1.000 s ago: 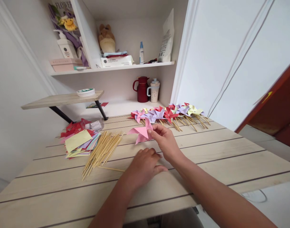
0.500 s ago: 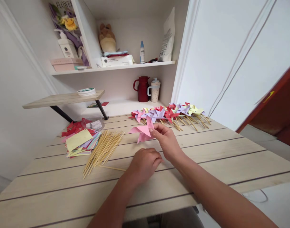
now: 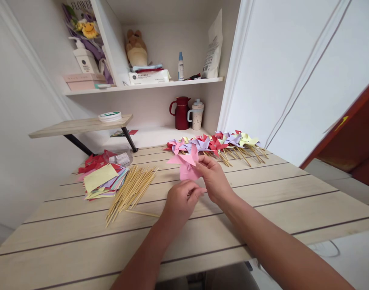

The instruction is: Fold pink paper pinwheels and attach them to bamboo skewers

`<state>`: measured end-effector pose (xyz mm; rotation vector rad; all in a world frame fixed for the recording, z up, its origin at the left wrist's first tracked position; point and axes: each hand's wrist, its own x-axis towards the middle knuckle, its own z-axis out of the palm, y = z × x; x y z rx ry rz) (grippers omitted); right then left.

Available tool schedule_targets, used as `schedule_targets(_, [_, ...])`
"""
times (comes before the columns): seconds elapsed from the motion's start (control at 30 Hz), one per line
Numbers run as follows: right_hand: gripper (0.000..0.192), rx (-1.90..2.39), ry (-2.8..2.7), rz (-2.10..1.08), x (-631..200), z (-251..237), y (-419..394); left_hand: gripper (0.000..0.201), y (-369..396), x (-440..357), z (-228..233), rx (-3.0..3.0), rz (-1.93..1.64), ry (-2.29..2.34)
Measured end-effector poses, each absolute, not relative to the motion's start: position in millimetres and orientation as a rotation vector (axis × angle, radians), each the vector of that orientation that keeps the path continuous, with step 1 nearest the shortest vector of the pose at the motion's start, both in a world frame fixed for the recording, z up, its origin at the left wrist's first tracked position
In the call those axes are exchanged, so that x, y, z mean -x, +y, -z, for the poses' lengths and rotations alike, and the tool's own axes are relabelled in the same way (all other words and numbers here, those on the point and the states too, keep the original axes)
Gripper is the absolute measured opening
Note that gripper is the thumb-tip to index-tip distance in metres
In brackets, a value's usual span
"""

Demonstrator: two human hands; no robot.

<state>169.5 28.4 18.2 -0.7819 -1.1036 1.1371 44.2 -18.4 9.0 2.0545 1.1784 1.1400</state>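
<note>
A pink paper pinwheel point(image 3: 188, 167) is pinched by its right side between the thumb and fingers of my right hand point(image 3: 216, 179), held above the table with its folded blades facing up and left. Just below it, my left hand point(image 3: 184, 203) is closed, thumb and fingertips pressed together. Whatever lies in that pinch is too small to make out. To the left of my hands, a pile of thin wooden sticks point(image 3: 131, 191) lies on the table, with one stick point(image 3: 143, 213) apart from the rest.
Finished pinwheels on sticks point(image 3: 214, 145) lie in a row at the back right. Stacked coloured paper squares point(image 3: 101, 179), red paper pieces point(image 3: 96, 161) and a clear plastic box point(image 3: 123, 158) sit at the left. Behind stand a small raised shelf point(image 3: 81, 127), a red jug point(image 3: 182, 114) and a cup point(image 3: 197, 114).
The pink pinwheel has turned in my right hand and shifted slightly right. My left hand has rotated and lifted a little, so its pinched thumb and fingers now show.
</note>
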Motion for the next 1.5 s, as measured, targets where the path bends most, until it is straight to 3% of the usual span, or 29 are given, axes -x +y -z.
schedule_targets(0.17, [0.015, 0.804, -1.248, -1.011, -169, -20, 22, 0.027, -16, -40, -14, -1.687, -1.287, 1.153])
schedule_targets(0.53, [0.009, 0.83, -1.256, -0.964, -170, -19, 23, 0.024, -10, -44, 0, -1.523, -1.091, 0.937])
schedule_targets(0.73, [0.009, 0.819, -1.302, -1.148, -168, -19, 20, 0.049, -12, -42, -3, -1.642, -1.132, 0.937])
schedule_targets(0.87, [0.008, 0.818, -1.348, -1.146, -169, -18, 25, 0.047, -12, -40, -4, -1.984, -0.991, 1.182])
schedule_targets(0.97, [0.006, 0.855, -1.404, -1.088, -168, -15, 27, 0.038, -14, -43, -2, -2.334, -0.682, 1.312])
schedule_targets(1.13, [0.003, 0.851, -1.619, -1.037, -166, -10, 25, 0.023, -18, -45, 6, -2.555, -0.415, 1.145])
schedule_targets(1.33, [0.007, 0.887, -1.915, -0.884, -162, -9, 20, 0.049, -20, -41, 7, -2.384, -0.528, 1.178])
schedule_targets(1.5, [0.009, 0.898, -1.949, -0.861, -161, -8, 20, 0.05, -21, -42, 5, -2.357, -0.502, 1.173])
